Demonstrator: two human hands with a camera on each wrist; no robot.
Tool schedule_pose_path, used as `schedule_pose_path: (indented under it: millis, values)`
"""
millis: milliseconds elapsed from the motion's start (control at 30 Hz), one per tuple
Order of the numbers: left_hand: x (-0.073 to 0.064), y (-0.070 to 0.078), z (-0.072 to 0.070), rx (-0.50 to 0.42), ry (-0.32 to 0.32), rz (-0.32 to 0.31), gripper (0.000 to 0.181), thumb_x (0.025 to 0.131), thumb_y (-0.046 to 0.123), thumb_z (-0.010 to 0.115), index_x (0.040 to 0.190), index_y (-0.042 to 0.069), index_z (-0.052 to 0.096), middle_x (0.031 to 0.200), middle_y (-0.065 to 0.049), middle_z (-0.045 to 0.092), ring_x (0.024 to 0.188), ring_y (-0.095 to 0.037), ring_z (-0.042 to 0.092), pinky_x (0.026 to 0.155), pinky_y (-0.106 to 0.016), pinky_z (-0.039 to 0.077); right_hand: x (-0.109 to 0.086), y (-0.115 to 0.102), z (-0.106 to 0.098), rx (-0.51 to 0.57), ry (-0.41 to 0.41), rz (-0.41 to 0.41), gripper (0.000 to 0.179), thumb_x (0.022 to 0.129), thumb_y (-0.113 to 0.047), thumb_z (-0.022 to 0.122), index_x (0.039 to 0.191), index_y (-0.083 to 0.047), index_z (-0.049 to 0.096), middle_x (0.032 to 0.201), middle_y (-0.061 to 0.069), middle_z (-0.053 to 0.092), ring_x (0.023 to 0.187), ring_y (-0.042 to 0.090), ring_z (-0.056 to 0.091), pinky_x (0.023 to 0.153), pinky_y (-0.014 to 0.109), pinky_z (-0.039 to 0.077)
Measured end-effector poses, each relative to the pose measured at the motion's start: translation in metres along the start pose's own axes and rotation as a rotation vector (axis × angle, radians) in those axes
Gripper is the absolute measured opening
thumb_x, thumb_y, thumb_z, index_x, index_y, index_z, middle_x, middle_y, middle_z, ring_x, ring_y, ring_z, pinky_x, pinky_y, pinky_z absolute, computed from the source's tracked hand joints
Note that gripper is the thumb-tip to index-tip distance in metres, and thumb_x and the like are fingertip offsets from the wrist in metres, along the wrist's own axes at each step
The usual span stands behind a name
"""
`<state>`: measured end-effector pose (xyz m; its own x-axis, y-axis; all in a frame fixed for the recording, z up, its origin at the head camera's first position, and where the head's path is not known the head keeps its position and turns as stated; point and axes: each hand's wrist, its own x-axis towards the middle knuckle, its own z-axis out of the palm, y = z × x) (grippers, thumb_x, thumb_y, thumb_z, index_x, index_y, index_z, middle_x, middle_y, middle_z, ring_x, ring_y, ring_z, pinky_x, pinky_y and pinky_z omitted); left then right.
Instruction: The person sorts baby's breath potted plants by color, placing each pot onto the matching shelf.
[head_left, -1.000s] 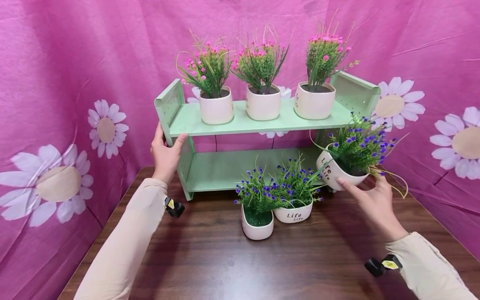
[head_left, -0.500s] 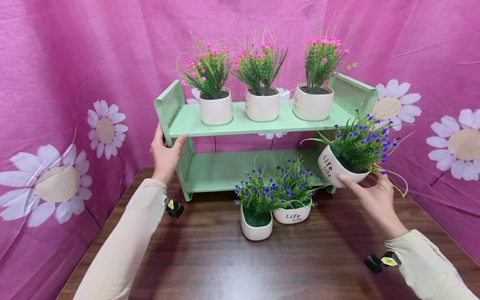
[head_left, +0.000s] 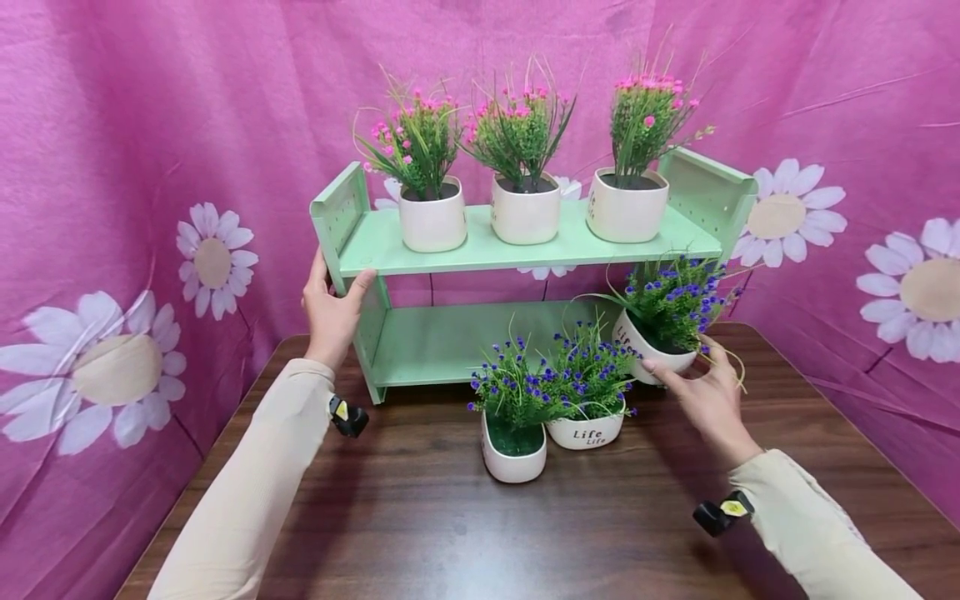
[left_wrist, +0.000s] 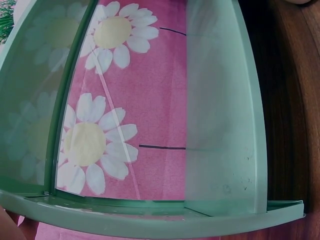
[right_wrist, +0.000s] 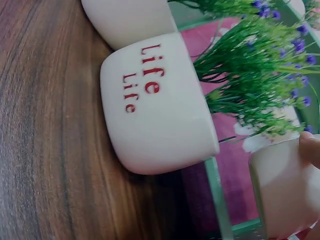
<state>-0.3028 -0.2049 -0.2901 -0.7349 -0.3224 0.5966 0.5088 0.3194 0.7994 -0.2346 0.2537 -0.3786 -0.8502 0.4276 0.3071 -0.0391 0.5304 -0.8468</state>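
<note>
My right hand grips a white flowerpot of blue-purple artificial flowers, tilted, at the front right of the green shelf rack. In the right wrist view part of this held pot shows at the lower right, a finger on its rim. My left hand grips the rack's left side panel, thumb on the front edge and fingers behind. The left wrist view shows the rack's lower board from the side. Two more purple-flowered pots stand on the table: a left one and a "Life" pot touching it.
Three white pots with pink flowers stand along the top board: left, middle and right. The brown wooden table carries the rack. A pink curtain with white daisies hangs close behind and on both sides.
My right hand has moved left with the held flowerpot, bringing it in front of the rack's right end and slightly lower. The left hand stays on the side panel.
</note>
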Motion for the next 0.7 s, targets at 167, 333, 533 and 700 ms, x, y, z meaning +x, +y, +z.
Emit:
schedule_pose_path:
  millis: [167,333,533,700]
  values:
    - [-0.001,-0.001,0.000,-0.007,-0.001,0.004,0.076,0.082,0.028,0.077,0.147,0.026,0.039,0.139,-0.004,0.053,0.122,-0.010,0.050,0.098,-0.030,0.046,0.004,0.009,0.013,-0.020,0.000,0.015,0.088,0.077,-0.031,0.080,0.148,-0.008,0.033,0.134,0.025,0.051,0.122,0.033,0.050,0.088,0.028,0.041]
    - [-0.001,-0.001,0.000,-0.002,-0.001,-0.003,0.076,0.082,0.029,0.077,0.147,0.027,0.038,0.139,-0.003,0.052,0.123,-0.010,0.049,0.098,-0.030,0.045,0.008,0.016,0.024,-0.015,0.008,-0.023,0.083,0.077,-0.026,0.081,0.145,-0.004,0.038,0.133,0.024,0.049,0.119,0.035,0.053,0.079,0.014,0.040]
    - [-0.001,-0.001,0.000,-0.006,0.001,-0.007,0.076,0.082,0.028,0.077,0.147,0.027,0.039,0.139,-0.003,0.053,0.123,-0.010,0.050,0.099,-0.030,0.045,0.009,0.022,0.035,0.022,0.037,-0.065,0.077,0.077,-0.019,0.081,0.141,-0.001,0.041,0.126,0.024,0.053,0.109,0.032,0.056,0.071,0.002,0.037]
    - [0.000,-0.001,0.000,-0.008,0.000,-0.007,0.076,0.082,0.029,0.076,0.147,0.027,0.038,0.140,-0.003,0.052,0.124,-0.010,0.049,0.099,-0.031,0.045,0.010,0.022,0.040,0.074,0.050,-0.056,0.076,0.079,-0.013,0.078,0.140,0.003,0.036,0.131,0.021,0.049,0.113,0.029,0.053,0.078,0.004,0.040]
